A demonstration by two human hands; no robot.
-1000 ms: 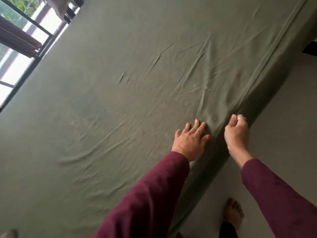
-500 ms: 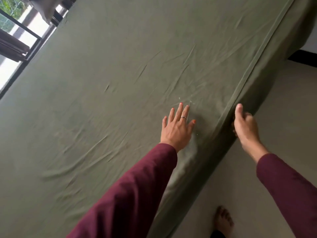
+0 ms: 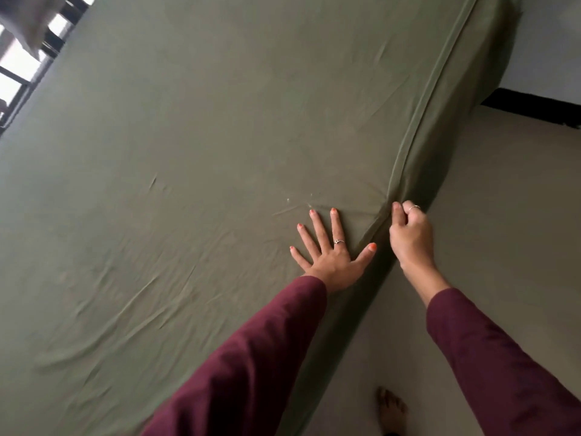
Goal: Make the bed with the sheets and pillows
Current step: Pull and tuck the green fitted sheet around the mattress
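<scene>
A green sheet covers the bed from the window side across to the near edge, where it folds down over the mattress side. Creases fan out over its lower part, and a tight pucker gathers at the edge seam. The left hand lies flat on top of the sheet just inside that edge, fingers straight and spread wide, thumb reaching toward the seam, its maroon sleeve stretching in from below. The right hand sits at the seam itself, fingers curled in and pinching the sheet's fold against the mattress side, wrist angled back toward the floor. A bare foot stands on the floor beside the bed.
</scene>
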